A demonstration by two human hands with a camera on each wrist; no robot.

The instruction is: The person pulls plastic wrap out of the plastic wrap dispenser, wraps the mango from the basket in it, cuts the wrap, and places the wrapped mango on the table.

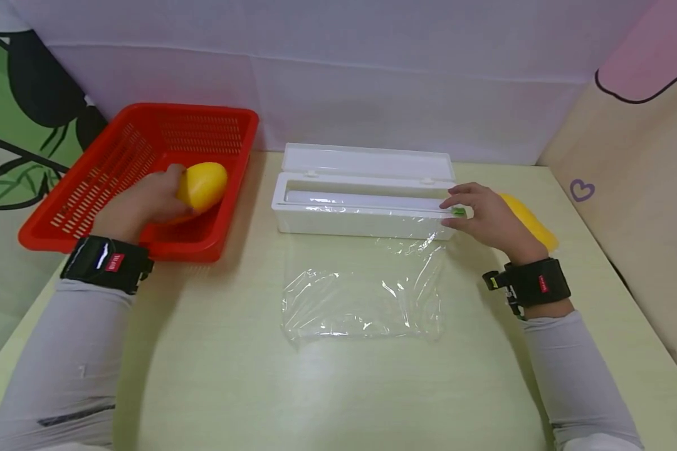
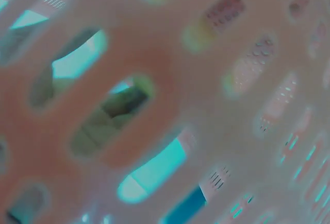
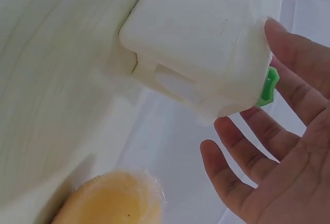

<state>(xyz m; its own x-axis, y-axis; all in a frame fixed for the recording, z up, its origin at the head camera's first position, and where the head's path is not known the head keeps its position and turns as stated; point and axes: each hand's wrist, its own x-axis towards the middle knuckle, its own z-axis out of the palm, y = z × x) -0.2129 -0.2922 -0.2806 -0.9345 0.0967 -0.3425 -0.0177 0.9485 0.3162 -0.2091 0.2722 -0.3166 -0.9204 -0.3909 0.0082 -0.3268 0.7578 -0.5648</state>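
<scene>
In the head view my left hand (image 1: 146,199) grips a yellow mango (image 1: 205,186) inside the red basket (image 1: 234,216); its fingertips are partly hidden. The left wrist view is filled by the slotted basket wall (image 2: 170,74). My right hand (image 1: 488,216) is at the right end of a white cling film dispenser (image 1: 361,223). Its thumb touches the front edge and its fingers are spread, close by the green slider (image 3: 268,86). Clear film (image 1: 361,300) stretches out of the dispenser's front onto the table.
A second yellow mango (image 1: 529,222) lies on the table behind my right hand; the right wrist view shows film wrapped round it. The dispenser's lid (image 1: 367,161) stands raised at the back. A pale cloth wall (image 1: 372,94) rises behind, and a board (image 1: 626,188) borders the right side.
</scene>
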